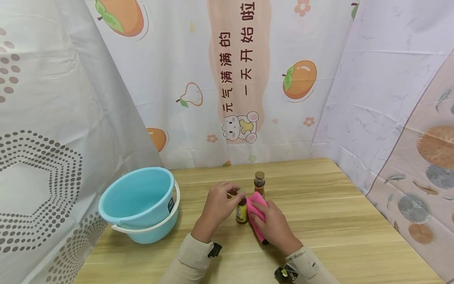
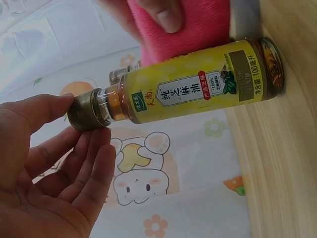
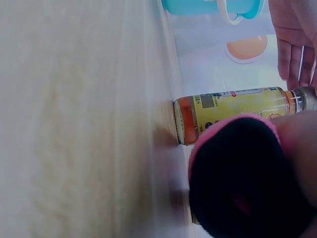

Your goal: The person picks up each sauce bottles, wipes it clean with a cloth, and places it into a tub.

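The wooden surface (image 1: 319,221) is carrying it all: my left grip (image 1: 220,203) is pinching lightly, thumb and fingertips at cap width; my right, fingers curled, is clutching the pink cloth (image 2: 205,27); just beside it the yellow-labelled bottle (image 2: 193,84) is standing upright, capped (image 2: 89,110). Looks like I'm wiping; next I'm needing steady hold, cloth against glass.

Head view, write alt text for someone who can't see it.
A person's left hand pinches the top of a yellow-labelled bottle on a wooden table, while the right hand holds a pink cloth beside it. A second bottle stands behind the cloth, and a white-handled blue bucket sits at left.
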A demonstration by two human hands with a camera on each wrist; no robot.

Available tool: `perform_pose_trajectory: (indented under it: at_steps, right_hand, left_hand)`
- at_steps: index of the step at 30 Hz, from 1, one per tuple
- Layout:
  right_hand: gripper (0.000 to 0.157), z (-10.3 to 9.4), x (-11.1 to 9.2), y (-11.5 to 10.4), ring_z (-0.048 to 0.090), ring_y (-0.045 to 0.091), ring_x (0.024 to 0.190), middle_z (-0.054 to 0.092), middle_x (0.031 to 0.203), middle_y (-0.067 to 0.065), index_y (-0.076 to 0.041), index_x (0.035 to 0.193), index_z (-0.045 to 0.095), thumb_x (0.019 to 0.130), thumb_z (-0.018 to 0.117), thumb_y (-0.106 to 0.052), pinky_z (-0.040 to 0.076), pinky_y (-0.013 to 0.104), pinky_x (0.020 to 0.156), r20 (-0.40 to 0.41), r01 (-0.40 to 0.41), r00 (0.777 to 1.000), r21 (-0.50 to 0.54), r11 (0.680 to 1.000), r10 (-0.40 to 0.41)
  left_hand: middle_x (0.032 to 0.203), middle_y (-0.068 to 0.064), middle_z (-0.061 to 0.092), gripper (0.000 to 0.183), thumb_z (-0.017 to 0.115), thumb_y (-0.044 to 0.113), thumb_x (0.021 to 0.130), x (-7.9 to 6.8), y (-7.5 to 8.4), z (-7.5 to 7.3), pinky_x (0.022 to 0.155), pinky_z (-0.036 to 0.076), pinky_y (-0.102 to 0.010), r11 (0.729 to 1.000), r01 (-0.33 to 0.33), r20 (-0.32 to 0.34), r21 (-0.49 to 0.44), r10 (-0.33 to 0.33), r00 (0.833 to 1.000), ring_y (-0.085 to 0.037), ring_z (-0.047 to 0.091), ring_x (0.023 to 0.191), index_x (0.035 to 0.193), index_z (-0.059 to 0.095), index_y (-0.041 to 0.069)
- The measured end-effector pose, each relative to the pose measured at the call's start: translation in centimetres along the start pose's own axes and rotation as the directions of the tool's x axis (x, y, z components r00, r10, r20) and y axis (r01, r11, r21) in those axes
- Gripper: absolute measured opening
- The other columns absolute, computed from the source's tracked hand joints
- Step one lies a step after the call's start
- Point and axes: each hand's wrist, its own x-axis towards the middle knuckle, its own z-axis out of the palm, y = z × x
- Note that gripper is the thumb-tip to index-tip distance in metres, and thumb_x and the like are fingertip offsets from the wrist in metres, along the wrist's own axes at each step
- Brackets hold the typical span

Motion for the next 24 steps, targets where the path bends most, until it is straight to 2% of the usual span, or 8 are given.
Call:
perform_pose_trajectory:
  at_steps: [6,11,17,24]
  right_hand:
    - [0.041,-0.15,0.10,-0.15,0.059,0.011,0.085,0.066,0.119,0.010,-0.021,0.134,0.072,0.094,0.079,-0.025,0.056,0.022,0.066,-0.098,0.053,0.994,0.046,0.998,-0.048]
    - [0.043,-0.30,0.08,-0.36,0.062,0.015,0.090,0.065,0.125,0.010,-0.025,0.137,0.070,0.095,0.078,-0.022,0.058,0.024,0.070,-0.144,0.074,0.988,0.073,0.995,-0.063]
    - [0.041,-0.40,0.11,-0.50,0.062,0.014,0.088,0.065,0.123,0.010,-0.020,0.134,0.071,0.094,0.079,-0.023,0.057,0.021,0.067,-0.120,0.059,0.992,0.089,0.994,-0.048]
    - [0.039,-0.14,0.11,-0.19,0.056,0.010,0.078,0.064,0.110,0.009,-0.015,0.132,0.073,0.094,0.079,-0.023,0.052,0.018,0.058,-0.054,0.028,0.998,0.063,0.998,-0.025]
  left_hand:
    - [0.109,-0.003,0.076,0.023,0.076,0.025,0.096,0.01,-0.07,0.02,0.080,0.063,-0.027,1.000,-0.018,0.021,-0.011,0.018,1.000,-0.012,0.072,0.093,0.114,0.079,0.010]
    - [0.111,-0.005,0.076,0.025,0.074,0.023,0.097,-0.02,-0.08,0.02,0.081,0.063,-0.028,0.999,-0.037,0.033,-0.012,0.038,0.999,-0.015,0.073,0.095,0.116,0.079,0.007]
    - [0.112,-0.004,0.075,0.025,0.073,0.023,0.098,0.02,-0.04,-0.03,0.082,0.063,-0.028,0.999,-0.035,0.041,-0.014,0.036,0.999,-0.014,0.073,0.095,0.116,0.078,0.008]
    - [0.112,-0.004,0.075,0.024,0.073,0.024,0.098,-0.04,-0.02,-0.07,0.082,0.063,-0.027,0.999,-0.036,0.043,-0.005,0.036,0.998,-0.014,0.072,0.096,0.117,0.079,0.010]
